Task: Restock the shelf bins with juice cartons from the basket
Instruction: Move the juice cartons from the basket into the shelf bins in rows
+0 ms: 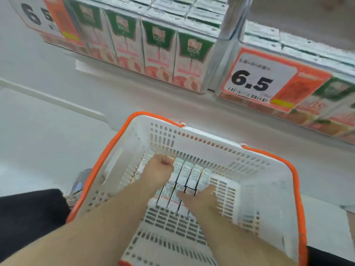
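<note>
A white plastic basket [257,191] with an orange rim stands on the floor in front of me. Several small juice cartons [189,174] stand packed together on its bottom, tops up. My left hand [158,169] reaches in at the left of the pack, its fingers curled over the far-left cartons. My right hand [199,198] is at the near right of the pack, fingers curled round the near cartons. On the shelf above, a clear bin [215,60] holds a row of green-and-pink juice cartons [157,52]. A second bin [307,116] sits at the right.
Price tags reading 6.5 hang on the right bin [255,81] and at the top left [36,16]. The white shelf edge [134,96] runs above the basket. My dark trouser leg [28,214] and a shoe [79,184] are left of the basket.
</note>
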A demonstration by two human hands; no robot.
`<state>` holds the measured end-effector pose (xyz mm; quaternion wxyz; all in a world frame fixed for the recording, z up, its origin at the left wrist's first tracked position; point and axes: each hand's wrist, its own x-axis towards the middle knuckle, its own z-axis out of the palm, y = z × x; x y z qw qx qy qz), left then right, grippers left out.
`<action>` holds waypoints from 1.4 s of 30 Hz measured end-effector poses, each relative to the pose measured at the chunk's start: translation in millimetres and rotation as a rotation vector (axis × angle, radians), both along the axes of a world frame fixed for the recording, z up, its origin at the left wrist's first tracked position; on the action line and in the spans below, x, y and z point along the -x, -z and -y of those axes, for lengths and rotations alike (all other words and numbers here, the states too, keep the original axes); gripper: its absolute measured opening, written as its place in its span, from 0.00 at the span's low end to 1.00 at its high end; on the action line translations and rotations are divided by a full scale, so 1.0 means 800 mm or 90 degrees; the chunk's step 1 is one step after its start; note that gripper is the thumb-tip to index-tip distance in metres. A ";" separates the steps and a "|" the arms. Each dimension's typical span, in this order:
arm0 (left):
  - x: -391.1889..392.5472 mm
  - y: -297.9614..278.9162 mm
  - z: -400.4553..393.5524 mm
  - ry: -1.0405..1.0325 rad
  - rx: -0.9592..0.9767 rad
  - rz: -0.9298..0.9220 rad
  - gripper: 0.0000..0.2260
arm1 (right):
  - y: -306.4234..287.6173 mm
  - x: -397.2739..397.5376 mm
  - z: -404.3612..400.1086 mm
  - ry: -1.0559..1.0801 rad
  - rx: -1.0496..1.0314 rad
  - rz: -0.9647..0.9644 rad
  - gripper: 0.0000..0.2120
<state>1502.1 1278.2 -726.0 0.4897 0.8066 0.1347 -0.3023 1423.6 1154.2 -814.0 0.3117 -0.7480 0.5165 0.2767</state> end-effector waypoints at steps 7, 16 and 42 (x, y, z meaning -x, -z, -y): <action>-0.017 0.036 0.004 0.039 -0.008 -0.005 0.09 | 0.018 0.004 -0.019 -0.063 0.021 -0.034 0.74; -0.005 0.036 0.001 0.128 -0.009 -0.009 0.08 | 0.017 0.030 -0.014 -0.116 0.114 -0.204 0.61; 0.048 -0.314 0.032 0.732 -0.020 0.610 0.31 | -0.418 0.017 0.109 -0.205 -0.607 0.168 0.27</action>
